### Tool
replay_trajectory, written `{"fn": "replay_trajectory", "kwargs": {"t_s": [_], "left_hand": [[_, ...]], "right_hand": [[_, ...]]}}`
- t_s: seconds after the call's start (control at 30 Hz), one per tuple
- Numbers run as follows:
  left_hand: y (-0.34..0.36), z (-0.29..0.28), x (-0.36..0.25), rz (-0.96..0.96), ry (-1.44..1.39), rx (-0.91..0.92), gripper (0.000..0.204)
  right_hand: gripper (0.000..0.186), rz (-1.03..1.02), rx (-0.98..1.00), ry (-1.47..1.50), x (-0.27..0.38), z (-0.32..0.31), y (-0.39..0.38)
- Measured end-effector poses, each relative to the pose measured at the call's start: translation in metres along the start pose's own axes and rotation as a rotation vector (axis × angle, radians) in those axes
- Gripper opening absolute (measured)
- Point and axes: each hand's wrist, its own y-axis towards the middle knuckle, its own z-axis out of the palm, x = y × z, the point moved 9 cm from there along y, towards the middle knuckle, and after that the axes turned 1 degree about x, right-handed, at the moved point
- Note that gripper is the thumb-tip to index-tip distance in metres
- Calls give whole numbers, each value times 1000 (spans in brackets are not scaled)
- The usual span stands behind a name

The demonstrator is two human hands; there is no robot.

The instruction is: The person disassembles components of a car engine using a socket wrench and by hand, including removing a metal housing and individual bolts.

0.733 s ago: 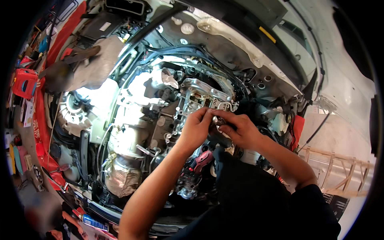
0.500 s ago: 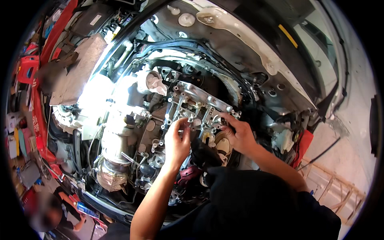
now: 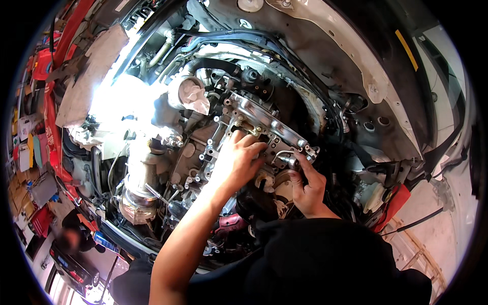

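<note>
Over engine [image 3: 269,120], left hand [image 3: 239,160] palm-down; right hand [image 3: 309,189] pointing.

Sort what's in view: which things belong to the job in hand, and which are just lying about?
Job in hand:
- opened engine, under the left hand
- small silver cylinder, at the right hand

Lying about:
- red case
- blue can
- grey-brown board
</note>
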Motion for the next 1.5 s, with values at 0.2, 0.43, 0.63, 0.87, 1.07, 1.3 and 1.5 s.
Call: {"fn": "replay_trajectory", "kwargs": {"t_s": [0.2,0.43,0.63,0.87,1.07,1.3,1.5], "left_hand": [[4,3,-11,56,-1,32,38],[3,5,-2,-30,-14,130,35],[4,7,-49,84,19,24,40],[26,33,-51,403,109,174,23],[28,38,-58,452,122,143,7],[25,33,-55,497,116,89,8],[26,30,-51,454,-31,82,16]], "right_hand": [[42,-47,-31,-117,-8,-4,-10],[50,-45,-42,-220,-14,0,-20],[48,-5,37,-361,-2,9,-20],[37,618,-27,558,-42,38,-42],[15,647,47,498,-56,27,-43],[33,144,420,-527,-15,7,2],[22,119,427,-513,-24,7,2]]}}
